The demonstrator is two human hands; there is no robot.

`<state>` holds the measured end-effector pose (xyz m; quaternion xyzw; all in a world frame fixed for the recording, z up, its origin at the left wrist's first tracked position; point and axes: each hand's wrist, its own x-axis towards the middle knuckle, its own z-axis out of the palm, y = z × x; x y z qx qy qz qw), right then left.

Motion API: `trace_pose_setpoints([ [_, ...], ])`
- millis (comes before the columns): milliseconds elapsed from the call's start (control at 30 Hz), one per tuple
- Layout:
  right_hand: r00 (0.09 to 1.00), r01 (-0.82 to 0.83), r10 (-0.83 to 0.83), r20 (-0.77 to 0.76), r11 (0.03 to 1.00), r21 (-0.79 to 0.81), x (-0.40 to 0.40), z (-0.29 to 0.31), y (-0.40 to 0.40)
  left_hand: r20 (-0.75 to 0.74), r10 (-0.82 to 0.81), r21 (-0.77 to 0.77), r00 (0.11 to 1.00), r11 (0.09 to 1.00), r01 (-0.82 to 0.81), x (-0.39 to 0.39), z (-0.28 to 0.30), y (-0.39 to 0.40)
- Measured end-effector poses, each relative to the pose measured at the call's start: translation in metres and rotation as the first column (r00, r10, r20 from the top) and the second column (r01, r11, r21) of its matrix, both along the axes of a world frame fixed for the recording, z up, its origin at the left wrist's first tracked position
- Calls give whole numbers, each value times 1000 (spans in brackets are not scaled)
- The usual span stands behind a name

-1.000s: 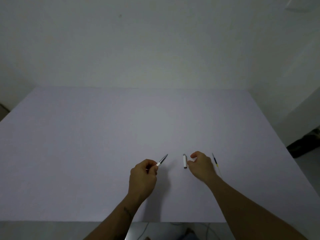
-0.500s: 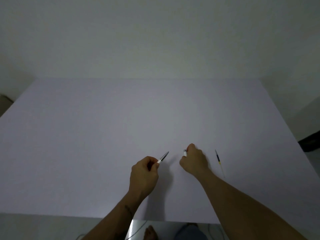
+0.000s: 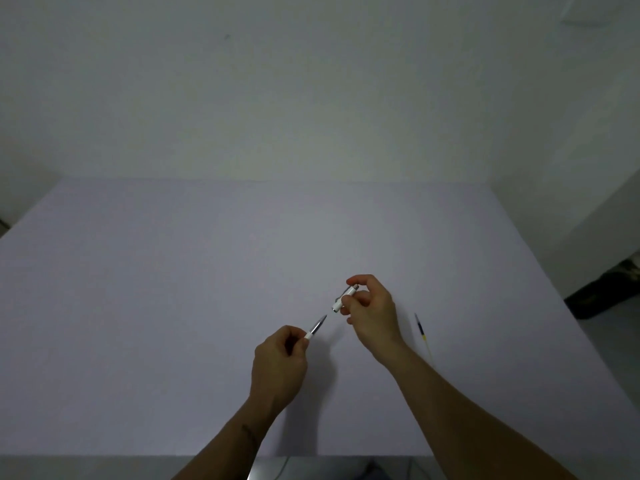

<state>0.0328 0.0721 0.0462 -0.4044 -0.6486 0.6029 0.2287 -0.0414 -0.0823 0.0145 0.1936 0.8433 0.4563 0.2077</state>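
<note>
My left hand grips the front part of a pen, whose silver tip points up and to the right. My right hand pinches the white rear pen barrel above the table, its open end tilted down toward the silver tip. A small gap separates the two pen parts. A thin ink refill with a dark and yellow section lies on the white table, just right of my right wrist.
The table reaches back to a plain white wall. A dark object sits on the floor past the table's right edge. Cables show below the near table edge.
My right hand picked the white barrel up off the table and turned its open end toward the pen tip. My left hand kept its grip and stayed almost still.
</note>
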Motion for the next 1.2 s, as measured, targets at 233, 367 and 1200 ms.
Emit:
trace_pose_setpoints([
  [233, 1000, -7, 7, 16, 999, -36, 3, 2, -23, -27, -37, 15, 999, 999, 38, 0, 6, -8],
  [367, 999, -42, 44, 13, 995, -88, 4, 4, -32, -33, -49, 28, 998, 998, 50, 1, 10, -9],
  [1200, 995, 95, -97, -16, 990, -106, -16, 8, -54, 146, -15, 157, 989, 988, -8, -13, 30, -13],
])
